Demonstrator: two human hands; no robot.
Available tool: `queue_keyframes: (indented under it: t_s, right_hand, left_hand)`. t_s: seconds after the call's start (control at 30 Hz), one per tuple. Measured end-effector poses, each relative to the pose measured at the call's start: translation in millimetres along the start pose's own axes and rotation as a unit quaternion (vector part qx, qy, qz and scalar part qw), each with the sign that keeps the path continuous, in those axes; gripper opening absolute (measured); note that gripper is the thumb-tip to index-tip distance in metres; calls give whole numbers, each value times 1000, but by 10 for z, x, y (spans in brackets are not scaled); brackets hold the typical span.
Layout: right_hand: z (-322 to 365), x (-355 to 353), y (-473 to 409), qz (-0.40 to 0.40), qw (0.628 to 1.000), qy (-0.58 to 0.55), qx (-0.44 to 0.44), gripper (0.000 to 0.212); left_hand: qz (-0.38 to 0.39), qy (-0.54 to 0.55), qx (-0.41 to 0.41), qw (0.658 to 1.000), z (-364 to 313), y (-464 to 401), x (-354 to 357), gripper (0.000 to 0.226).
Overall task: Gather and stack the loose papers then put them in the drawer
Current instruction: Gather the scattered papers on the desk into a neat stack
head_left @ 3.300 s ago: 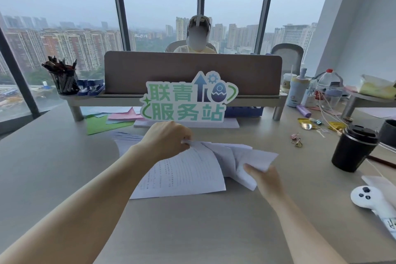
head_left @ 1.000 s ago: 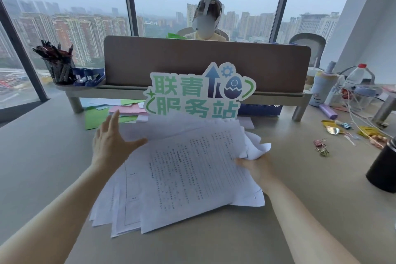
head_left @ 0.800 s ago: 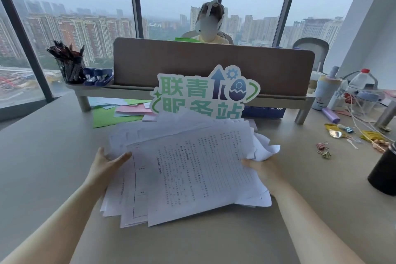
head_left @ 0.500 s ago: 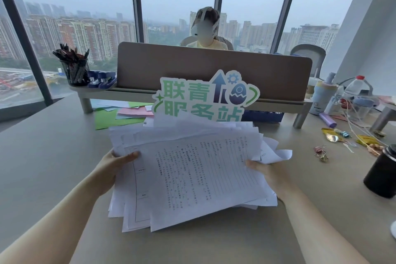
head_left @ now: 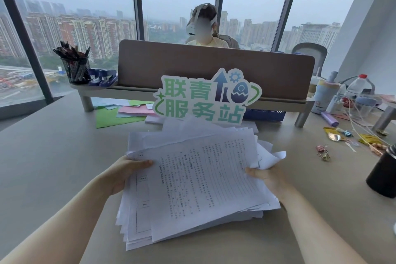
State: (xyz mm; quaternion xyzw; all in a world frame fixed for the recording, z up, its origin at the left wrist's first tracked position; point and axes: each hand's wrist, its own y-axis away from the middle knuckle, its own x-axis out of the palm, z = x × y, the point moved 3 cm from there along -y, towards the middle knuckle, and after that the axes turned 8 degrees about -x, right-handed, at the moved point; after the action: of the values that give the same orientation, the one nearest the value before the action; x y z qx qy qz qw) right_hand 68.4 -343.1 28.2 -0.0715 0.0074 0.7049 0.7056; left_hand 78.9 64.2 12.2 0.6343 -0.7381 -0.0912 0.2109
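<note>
Grey desk (head_left: 53, 167) by window wall. Uneven stack of white printed papers (head_left: 199, 180) was held over desk; left hand (head_left: 122, 173) and right hand (head_left: 267, 178) pinched opposite edges, thumbs on top. Green-lettered cutout sign (head_left: 205, 97) stood behind.

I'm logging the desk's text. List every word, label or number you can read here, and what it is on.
"联青" over "服务站": green characters on the sign.
Papers, held by the left hand and right hand: printed lines, too small to read.
Bottle: red label text, blurred.
Nothing else legible.
</note>
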Motion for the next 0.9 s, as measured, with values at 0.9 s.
queue_keyframes:
  t_s: [0.9]
  right_hand:
    - [343, 6, 82, -149, 988, -16, -39, 66]
  left_hand:
    - [-62, -29, 281, 957, -549, 159, 305, 33]
